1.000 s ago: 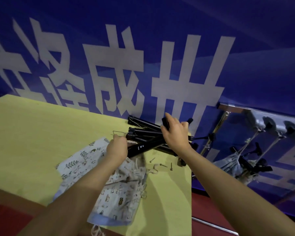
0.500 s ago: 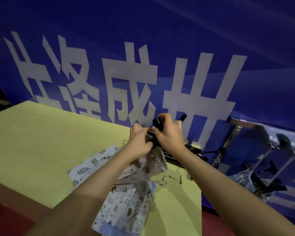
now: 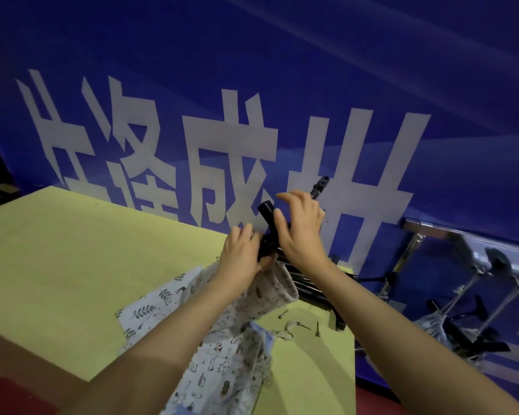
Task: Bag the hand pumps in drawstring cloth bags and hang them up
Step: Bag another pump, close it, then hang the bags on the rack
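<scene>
Both sets of your fingers are curled: your left hand [image 3: 240, 259] pinches the mouth of a printed cloth bag [image 3: 270, 290], your right hand [image 3: 301, 232] grips a black hand pump [image 3: 267, 226] whose lower end seems to sit inside it. More pumps [image 3: 310, 287] lie behind on the yellow table [image 3: 72, 265], beside flat bags [image 3: 222, 369].

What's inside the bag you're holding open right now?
The lower end of a black hand pump enters the cloth bag, whose mouth the left hand grips; the right hand holds the pump. The cloth hides how deep it reaches.
</scene>
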### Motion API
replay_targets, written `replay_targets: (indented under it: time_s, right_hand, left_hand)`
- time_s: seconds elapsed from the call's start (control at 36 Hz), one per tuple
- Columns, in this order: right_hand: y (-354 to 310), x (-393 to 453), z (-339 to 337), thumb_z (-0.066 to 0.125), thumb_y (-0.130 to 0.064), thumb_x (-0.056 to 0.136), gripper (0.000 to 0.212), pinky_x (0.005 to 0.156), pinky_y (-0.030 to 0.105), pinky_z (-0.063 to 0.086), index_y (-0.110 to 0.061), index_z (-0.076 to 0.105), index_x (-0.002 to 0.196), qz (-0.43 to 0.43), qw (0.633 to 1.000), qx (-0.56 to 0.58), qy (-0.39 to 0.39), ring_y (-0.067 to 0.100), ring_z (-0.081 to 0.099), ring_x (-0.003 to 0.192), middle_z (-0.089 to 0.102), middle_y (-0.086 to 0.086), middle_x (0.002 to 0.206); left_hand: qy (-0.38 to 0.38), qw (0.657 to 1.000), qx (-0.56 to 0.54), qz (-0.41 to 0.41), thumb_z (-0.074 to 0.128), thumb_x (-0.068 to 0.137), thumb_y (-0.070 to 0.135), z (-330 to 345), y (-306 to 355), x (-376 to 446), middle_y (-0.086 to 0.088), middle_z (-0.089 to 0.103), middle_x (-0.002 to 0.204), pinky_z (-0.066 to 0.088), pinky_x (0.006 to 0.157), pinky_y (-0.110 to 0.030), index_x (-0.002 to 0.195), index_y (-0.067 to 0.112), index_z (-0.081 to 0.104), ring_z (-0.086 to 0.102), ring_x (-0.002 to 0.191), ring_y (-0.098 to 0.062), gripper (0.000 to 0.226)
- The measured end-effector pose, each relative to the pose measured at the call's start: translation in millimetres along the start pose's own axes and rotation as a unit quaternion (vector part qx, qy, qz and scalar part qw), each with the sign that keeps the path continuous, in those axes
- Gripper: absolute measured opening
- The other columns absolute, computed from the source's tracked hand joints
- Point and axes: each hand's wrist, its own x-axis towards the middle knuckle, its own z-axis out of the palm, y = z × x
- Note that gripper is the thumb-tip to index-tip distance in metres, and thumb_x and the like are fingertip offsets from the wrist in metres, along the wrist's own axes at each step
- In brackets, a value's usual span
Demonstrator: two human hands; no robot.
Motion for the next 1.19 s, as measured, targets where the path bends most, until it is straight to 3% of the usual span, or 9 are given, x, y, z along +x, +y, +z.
replay_targets:
  time_s: [0.19,0.31,0.42,0.47,0.53,0.67,0.86,1.03,1.19]
  right_hand:
    - [21.7,-16.8,5.8,0.037,-0.03,0.093,0.026,0.085,0.027,0.028,-0.009,0.051,0.1,0.13,0.984,0.08,0.094,0.01,0.036,0.093,0.045,0.0,0.099]
    - [36.8,-27.5,16.3,0.049,-0.021,0.096,0.008,0.093,0.039,0.038,-0.016,0.053,0.101,0.158,0.986,0.057,-0.009,0.011,0.041,0.096,0.048,-0.005,0.097]
    - [43.7,-26.3,29.2,0.057,-0.039,0.091,0.041,0.096,0.039,0.032,-0.015,0.05,0.124,0.196,0.963,-0.017,-0.183,0.024,0.043,0.115,0.05,0.003,0.119]
    - [45.2,-24.2,32.2,0.054,-0.033,0.093,0.02,0.085,0.039,0.037,-0.016,0.056,0.104,0.189,0.956,-0.042,-0.223,0.03,0.052,0.105,0.056,0.007,0.106]
    - [43.3,-22.2,31.6,0.046,-0.02,0.097,0.015,0.07,0.038,0.044,-0.012,0.054,0.087,0.193,0.957,0.02,-0.215,0.032,0.059,0.086,0.059,0.009,0.087]
    - [23.6,-10.9,20.1,0.036,-0.017,0.102,0.023,0.06,0.019,0.043,-0.006,0.056,0.101,0.195,0.952,0.168,-0.165,0.013,0.054,0.077,0.058,0.001,0.087]
    - [4.2,-5.8,18.5,0.033,-0.002,0.094,0.04,0.095,0.035,0.048,-0.018,0.06,0.117,0.229,0.878,0.38,-0.176,0.018,0.06,0.11,0.064,0.005,0.116]
    - [2.6,-17.9,15.4,0.038,-0.018,0.1,0.03,0.09,0.022,0.048,-0.014,0.064,0.115,0.186,0.877,0.399,-0.19,0.012,0.062,0.106,0.069,0.002,0.11]
    - [1.0,-15.7,21.8,0.049,-0.031,0.097,0.026,0.062,0.016,0.047,-0.014,0.068,0.103,0.211,0.895,0.362,-0.155,0.004,0.062,0.069,0.07,0.006,0.083]
  left_hand:
    - [0.063,0.995,-0.039,-0.064,0.056,0.088,0.04,-16.3,-12.7,11.7,-0.008,0.049,0.105,0.037,0.083,-0.034,0.107,0.007,0.057,0.04,0.097,-0.026,0.038]
    - [0.083,0.99,-0.09,-0.068,0.059,0.088,0.037,-26.6,-17.9,16.8,-0.008,0.049,0.103,0.037,0.084,-0.035,0.106,0.007,0.06,0.038,0.097,-0.025,0.035]
    - [0.09,0.986,-0.116,-0.076,0.058,0.088,0.038,-31.1,-17.1,18.2,-0.003,0.045,0.096,0.036,0.084,-0.033,0.103,0.01,0.06,0.034,0.094,-0.021,0.032]
    - [0.092,0.984,-0.132,-0.08,0.057,0.088,0.039,-32.3,-17.3,18.5,0.001,0.041,0.093,0.037,0.085,-0.033,0.102,0.011,0.06,0.031,0.093,-0.019,0.031]
    - [0.092,0.983,-0.138,-0.082,0.058,0.089,0.038,-33.1,-19.2,17.7,0.002,0.039,0.092,0.036,0.085,-0.032,0.102,0.011,0.06,0.03,0.093,-0.018,0.03]
    - [0.07,0.982,-0.144,-0.098,0.059,0.089,0.032,-29.5,-27.4,13.5,-0.002,0.036,0.094,0.031,0.081,-0.026,0.099,0.005,0.059,0.028,0.093,-0.016,0.029]
    - [0.044,0.977,-0.157,-0.137,0.059,0.089,0.036,-12.5,-29.5,-0.2,-0.002,0.038,0.095,0.036,0.086,-0.027,0.105,0.006,0.06,0.034,0.1,-0.018,0.034]
    - [0.027,0.98,-0.137,-0.145,0.06,0.087,0.042,-7.4,-30.3,-6.6,-0.007,0.045,0.099,0.039,0.09,-0.031,0.102,0.004,0.061,0.038,0.103,-0.022,0.041]
    - [0.021,0.967,-0.187,-0.169,0.068,0.081,0.04,-10.0,-27.1,-7.5,-0.006,0.045,0.112,0.037,0.094,-0.031,0.119,0.009,0.051,0.038,0.114,-0.022,0.052]
